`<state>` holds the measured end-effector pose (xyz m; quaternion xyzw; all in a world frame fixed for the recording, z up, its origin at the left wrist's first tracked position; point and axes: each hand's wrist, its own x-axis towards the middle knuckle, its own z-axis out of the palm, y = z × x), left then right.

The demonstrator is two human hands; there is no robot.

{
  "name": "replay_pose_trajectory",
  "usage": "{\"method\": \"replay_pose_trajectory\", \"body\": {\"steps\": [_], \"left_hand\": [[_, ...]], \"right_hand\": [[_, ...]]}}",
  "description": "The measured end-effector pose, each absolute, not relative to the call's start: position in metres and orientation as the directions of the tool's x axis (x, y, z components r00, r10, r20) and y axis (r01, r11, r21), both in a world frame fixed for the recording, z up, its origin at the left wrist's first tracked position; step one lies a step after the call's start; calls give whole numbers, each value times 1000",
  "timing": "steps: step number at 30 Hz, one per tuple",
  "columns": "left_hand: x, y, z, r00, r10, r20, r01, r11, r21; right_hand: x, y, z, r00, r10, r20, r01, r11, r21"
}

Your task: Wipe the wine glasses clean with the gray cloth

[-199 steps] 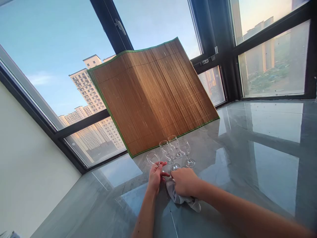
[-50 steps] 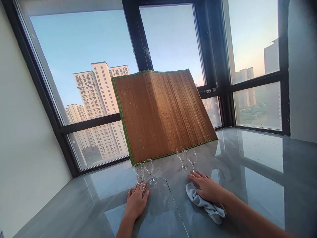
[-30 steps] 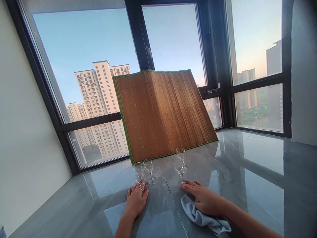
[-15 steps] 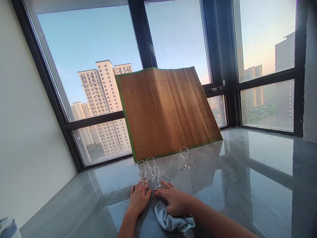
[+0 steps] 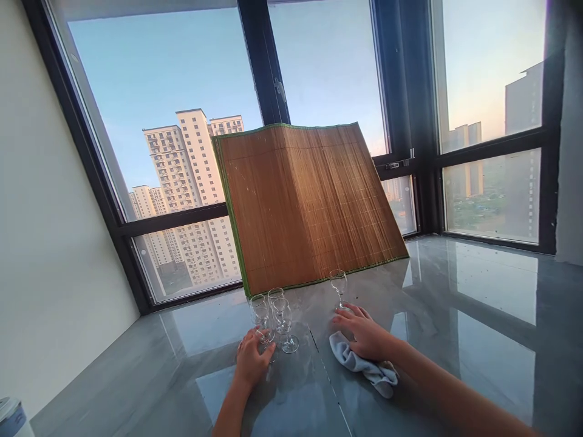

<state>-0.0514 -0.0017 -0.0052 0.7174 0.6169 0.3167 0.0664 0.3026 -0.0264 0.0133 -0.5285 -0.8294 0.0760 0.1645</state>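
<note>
Several small clear stemmed glasses (image 5: 281, 314) stand upright in a tight cluster on the glossy grey surface. My left hand (image 5: 250, 359) is at the near left of this cluster, thumb and fingers curved around the foot of the nearest glass (image 5: 259, 308). Another stemmed glass (image 5: 338, 283) stands apart to the right, upright. Just in front of it is my right hand (image 5: 367, 335), its fingers stretched to the foot of that glass; whether they touch it I cannot tell. A crumpled pale blue-grey cloth (image 5: 364, 365) is gripped under my right palm and thumb and trails on the surface.
A brown slatted mat (image 5: 310, 206) with green edging leans against the dark-framed windows behind the glasses. At the lower left corner a white and blue cup-like container (image 5: 14, 419) is partly visible. A white wall (image 5: 50, 243) borders the surface on the left.
My right hand has moved right and away from the cluster, carrying the cloth towards the lone glass. My left hand has shifted slightly left and down at the cluster.
</note>
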Motion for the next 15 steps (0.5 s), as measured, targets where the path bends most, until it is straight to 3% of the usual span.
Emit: {"method": "replay_pose_trajectory", "body": {"steps": [6, 11, 15], "left_hand": [[-55, -4, -3, 64, 893, 446, 767, -330, 551], [-54, -8, -2, -17, 861, 508, 764, -317, 562], [-58, -18, 13, -70, 641, 764, 771, -451, 449]], "right_hand": [[307, 2, 5, -297, 952, 73, 881, 303, -364], [305, 1, 0, -322, 940, 115, 857, 341, -387], [306, -24, 2, -404, 905, 133, 810, 421, -409]]}}
